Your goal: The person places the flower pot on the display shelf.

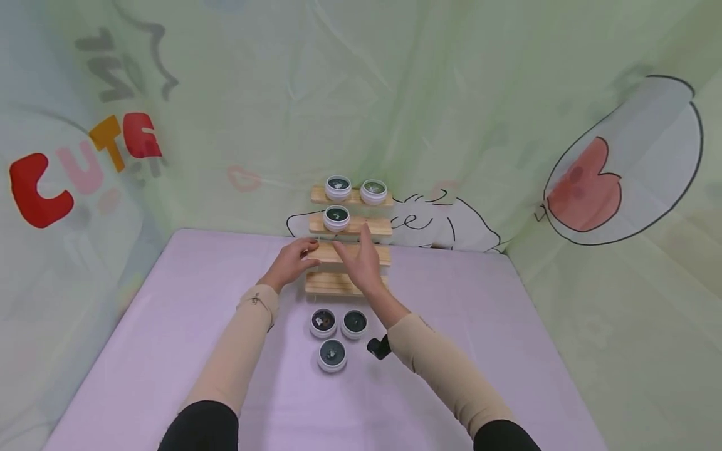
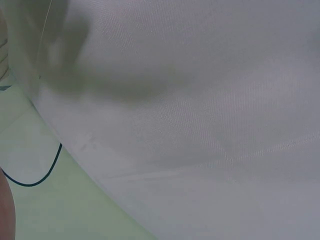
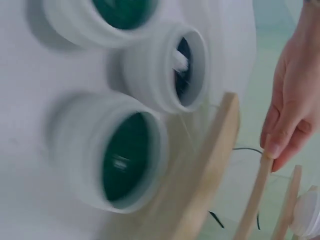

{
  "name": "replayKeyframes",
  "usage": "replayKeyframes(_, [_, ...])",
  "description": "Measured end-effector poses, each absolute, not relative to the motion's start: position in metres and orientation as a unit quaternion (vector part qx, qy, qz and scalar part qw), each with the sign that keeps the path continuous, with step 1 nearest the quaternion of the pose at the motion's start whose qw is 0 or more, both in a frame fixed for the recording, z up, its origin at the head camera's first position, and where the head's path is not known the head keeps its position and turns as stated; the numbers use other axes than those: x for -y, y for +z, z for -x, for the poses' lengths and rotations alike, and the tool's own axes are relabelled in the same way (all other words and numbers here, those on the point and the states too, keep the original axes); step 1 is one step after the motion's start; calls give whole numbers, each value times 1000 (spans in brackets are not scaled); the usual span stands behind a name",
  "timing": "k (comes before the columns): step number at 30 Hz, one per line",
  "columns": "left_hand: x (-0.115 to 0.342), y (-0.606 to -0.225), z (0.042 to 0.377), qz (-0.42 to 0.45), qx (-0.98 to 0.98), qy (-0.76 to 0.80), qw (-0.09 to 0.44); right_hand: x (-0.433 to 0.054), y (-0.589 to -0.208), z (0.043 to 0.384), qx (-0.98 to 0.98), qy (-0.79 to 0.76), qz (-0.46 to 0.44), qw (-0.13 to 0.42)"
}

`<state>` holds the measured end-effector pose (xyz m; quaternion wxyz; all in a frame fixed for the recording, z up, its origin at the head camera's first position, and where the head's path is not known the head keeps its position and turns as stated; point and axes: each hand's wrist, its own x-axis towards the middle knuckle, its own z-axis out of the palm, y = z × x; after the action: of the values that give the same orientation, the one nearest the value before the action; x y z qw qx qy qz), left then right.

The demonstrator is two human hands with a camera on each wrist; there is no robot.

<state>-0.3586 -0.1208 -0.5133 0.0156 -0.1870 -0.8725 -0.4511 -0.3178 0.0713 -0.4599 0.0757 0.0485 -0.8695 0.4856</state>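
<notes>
A stepped stand of pale wooden shelves (image 1: 338,284) rises at the back of the table. My left hand (image 1: 289,262) is at the left end of the third shelf from the top; in the right wrist view its thumb and fingers pinch that wooden shelf (image 3: 256,192). My right hand (image 1: 362,262) hovers over the same shelf, fingers extended and thumb spread, holding nothing visible. Small round white tubs with dark tops stand about: one tub (image 1: 336,218) on the second shelf, two on the top shelf, including the left tub (image 1: 338,188). The left wrist view shows mostly cloth.
Three more tubs stand on the lilac tablecloth (image 1: 271,388) before the stand, the nearest tub (image 1: 332,355) in front of the other two. A small black object (image 1: 378,348) is beside the right sleeve. Printed pale green curtain (image 1: 271,113) hangs close behind the shelves.
</notes>
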Motion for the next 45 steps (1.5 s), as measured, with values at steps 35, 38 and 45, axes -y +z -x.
replayKeyframes(35, [122,-513,358,196,871,-450,26,-119,-562,190,866,492,-33,83])
replayKeyframes(38, [123,-513,358,193,871,-451,21,-118,-566,189,866,491,-35,86])
replayKeyframes(45, [122,-512,358,187,871,-453,9,-118,-571,190,868,490,-25,79])
